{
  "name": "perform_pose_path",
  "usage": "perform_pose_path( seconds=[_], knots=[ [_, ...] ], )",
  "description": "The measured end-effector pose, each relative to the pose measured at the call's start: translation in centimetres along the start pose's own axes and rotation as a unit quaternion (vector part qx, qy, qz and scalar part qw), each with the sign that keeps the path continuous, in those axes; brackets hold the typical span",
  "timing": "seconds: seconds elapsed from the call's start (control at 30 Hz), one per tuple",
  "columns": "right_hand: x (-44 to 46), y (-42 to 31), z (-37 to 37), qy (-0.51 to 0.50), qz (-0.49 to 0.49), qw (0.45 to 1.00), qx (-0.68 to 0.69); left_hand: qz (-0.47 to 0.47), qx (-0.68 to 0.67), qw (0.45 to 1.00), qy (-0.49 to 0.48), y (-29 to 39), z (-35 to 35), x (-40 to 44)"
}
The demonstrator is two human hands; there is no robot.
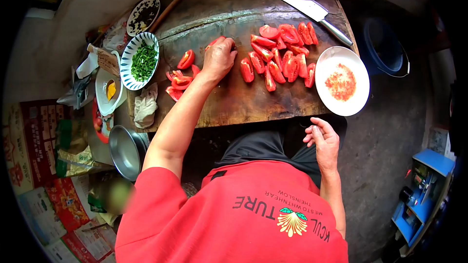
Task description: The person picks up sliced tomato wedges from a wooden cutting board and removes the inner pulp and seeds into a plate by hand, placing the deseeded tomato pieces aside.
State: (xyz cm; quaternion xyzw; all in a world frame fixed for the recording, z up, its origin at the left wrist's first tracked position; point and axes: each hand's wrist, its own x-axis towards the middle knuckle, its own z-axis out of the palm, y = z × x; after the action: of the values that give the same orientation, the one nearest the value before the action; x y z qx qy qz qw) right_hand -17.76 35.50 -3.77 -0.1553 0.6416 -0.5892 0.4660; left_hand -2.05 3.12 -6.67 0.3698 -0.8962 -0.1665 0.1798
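My left hand [219,58] is over the wooden board [219,104], its fingers closed round a red tomato piece [211,43] that is mostly hidden. Left of it lie several tomato wedges [182,83]. A larger heap of cut tomato wedges [288,61] spreads over the board to its right. My right hand [323,138] is off the board's front edge, fingers loosely curled and apart, with nothing in it. Nearest to it is a white plate [358,80] with red tomato residue in its middle. A cleaver [303,4] lies flat behind the wedges.
At the left stand a striped bowl of chopped greens [143,62], a dish with dark food [143,16], a white basket [103,92], a cloth [145,107] and a metal basin [126,151]. A blue bucket [385,48] is at the right, a blue shelf [424,209] lower down.
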Motion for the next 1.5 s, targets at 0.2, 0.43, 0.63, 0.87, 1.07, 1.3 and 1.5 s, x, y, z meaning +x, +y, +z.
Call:
perform_pose_path(
  seconds=[0.2, 0.43, 0.63, 0.87, 1.07, 1.3, 1.5],
  knots=[
    [0.1, 0.0, 0.3, 0.002, 0.012, 1.000, -0.001, 0.010, 0.037, 0.998, -0.048, 0.0, 0.0, 0.6],
    [-0.1, 0.4, -0.2, 0.000, 0.007, 1.000, 0.013, -0.035, 0.053, 0.995, -0.073, 0.7, -0.3, -1.4],
    [-0.5, 0.8, -0.8, 0.002, 0.016, 1.000, 0.012, -0.137, -0.059, 0.989, 0.005, 2.1, -0.1, -3.9],
    [-0.5, 0.8, -0.6, 0.000, 0.007, 1.000, 0.016, -0.086, -0.036, 0.991, -0.099, 5.4, -0.2, -3.4],
    [-0.3, 0.4, 0.3, -0.015, 0.009, 1.000, 0.008, -0.089, -0.087, 0.992, 0.002, 3.8, 1.3, -3.8],
    [2.2, -4.0, 1.8, -0.041, -0.032, 0.999, 0.000, -0.129, -0.518, 0.843, -0.069, 11.7, -1.2, -1.8],
    [5.3, -5.4, 1.1, 0.086, -0.141, 0.986, 0.000, -0.153, -0.582, 0.779, -0.175, 20.6, 3.4, -0.3]
  ],
)
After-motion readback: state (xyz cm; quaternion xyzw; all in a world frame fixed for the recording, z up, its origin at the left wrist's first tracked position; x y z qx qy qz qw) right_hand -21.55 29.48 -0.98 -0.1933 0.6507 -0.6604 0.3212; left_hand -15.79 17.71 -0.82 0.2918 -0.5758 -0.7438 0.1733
